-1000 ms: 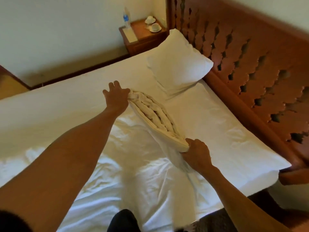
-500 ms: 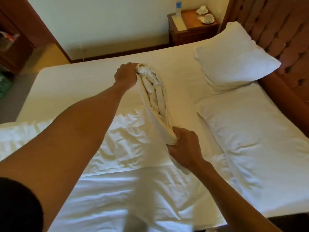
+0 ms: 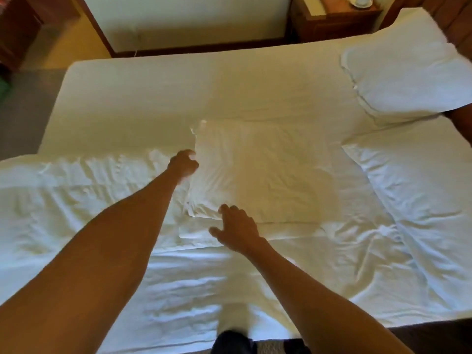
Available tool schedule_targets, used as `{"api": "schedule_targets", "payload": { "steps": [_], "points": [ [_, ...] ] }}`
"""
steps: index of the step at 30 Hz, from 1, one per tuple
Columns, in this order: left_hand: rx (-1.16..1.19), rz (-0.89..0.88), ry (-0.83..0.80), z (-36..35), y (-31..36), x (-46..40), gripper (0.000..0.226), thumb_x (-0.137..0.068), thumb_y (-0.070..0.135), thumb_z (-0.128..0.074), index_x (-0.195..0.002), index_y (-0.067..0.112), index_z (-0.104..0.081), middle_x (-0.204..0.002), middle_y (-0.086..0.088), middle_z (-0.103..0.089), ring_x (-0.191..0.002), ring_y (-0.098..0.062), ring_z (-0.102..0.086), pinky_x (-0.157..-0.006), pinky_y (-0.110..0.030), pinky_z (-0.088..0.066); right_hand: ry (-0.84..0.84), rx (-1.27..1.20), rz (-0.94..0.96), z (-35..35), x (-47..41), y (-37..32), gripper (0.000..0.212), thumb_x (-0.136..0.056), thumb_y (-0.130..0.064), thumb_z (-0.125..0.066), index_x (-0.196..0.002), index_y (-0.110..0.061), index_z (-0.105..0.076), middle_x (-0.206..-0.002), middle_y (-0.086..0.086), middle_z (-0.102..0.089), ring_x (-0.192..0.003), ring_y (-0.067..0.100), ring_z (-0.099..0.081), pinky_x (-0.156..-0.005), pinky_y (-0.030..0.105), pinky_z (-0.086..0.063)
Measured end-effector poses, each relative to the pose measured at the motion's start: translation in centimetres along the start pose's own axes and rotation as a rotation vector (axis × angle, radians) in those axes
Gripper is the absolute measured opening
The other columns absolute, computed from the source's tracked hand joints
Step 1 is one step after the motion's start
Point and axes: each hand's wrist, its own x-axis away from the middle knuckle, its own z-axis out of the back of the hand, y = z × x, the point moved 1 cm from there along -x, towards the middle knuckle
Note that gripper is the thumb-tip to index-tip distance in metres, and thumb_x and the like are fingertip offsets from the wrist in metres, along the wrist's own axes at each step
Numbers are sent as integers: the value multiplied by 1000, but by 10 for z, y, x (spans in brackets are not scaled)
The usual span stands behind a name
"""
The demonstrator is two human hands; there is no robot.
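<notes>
A folded white linen bundle [image 3: 260, 172] lies flat in the middle of the bed [image 3: 153, 93]. My left hand [image 3: 184, 162] is at the bundle's left edge with its fingers loosely bent and holding nothing; motion blur hides whether it touches the cloth. Just over the bundle's near left corner, my right hand [image 3: 236, 227] has its fingers spread and grips nothing.
A crumpled white sheet [image 3: 76, 190] covers the near left of the bed. A plump pillow [image 3: 408, 80] sits at the far right, with a flatter pillow [image 3: 421, 180] in front of it. A wooden nightstand [image 3: 332, 19] with a cup [image 3: 361, 0] stands behind.
Both hands held the bundle upright on its edge; now it has dropped flat to the right and both hands have let go. The view has swung left.
</notes>
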Motion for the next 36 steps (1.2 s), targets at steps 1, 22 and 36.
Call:
{"api": "schedule_targets", "payload": {
  "steps": [1,22,36],
  "points": [
    [-4,53,-47,-16,-29,12,47,-92,16,-55,-139,22,-50,-135,-11,-56,-115,-32,-60,-86,-35,-51,-41,-22,-39,-13,7,18,53,-92,-47,-55,-133,-15,-42,-129,11,-51,-119,32,-50,-98,43,-43],
    [1315,857,143,-278,-105,1,122,-36,84,-74,-137,25,-40,-140,-15,-47,-119,-33,-54,-73,-55,-55,245,-2102,-808,-92,-19,344,51,-88,-52,-63,-115,-11,-51,-111,14,-61,-101,31,-62,-89,46,-51],
    [1362,580,264,-291,-132,23,23,-94,33,-64,-110,18,-56,-95,-4,-68,-86,-23,-68,-69,-45,-60,573,-2243,-356,-31,-42,406,31,-41,-1,-70,-66,-15,-59,-63,1,-53,-61,19,-51,-72,27,-46]
  ]
}}
